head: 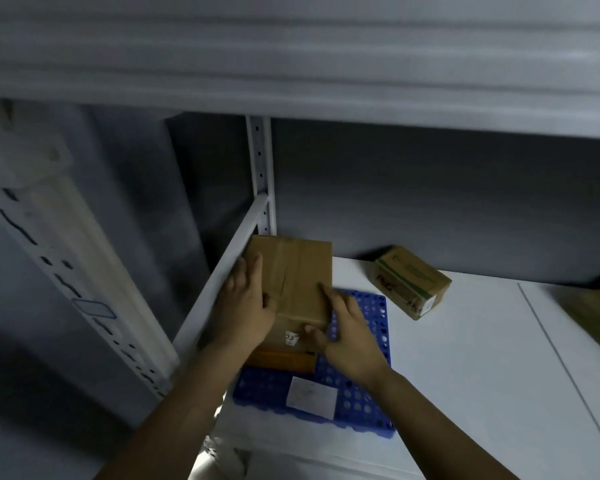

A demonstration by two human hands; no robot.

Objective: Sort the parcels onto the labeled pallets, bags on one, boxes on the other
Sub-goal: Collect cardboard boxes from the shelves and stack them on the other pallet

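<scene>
While our left hand [248, 308] and right hand [349, 336] clasp its sides, we judge the cardboard box [293, 271] stiff and light.

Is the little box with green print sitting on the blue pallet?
No, the little box with green print sits on the white shelf, off to the right of the blue pallet.

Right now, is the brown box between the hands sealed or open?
Sealed: the cardboard box has its top closed flat, with a tape strip running down the middle.
</scene>
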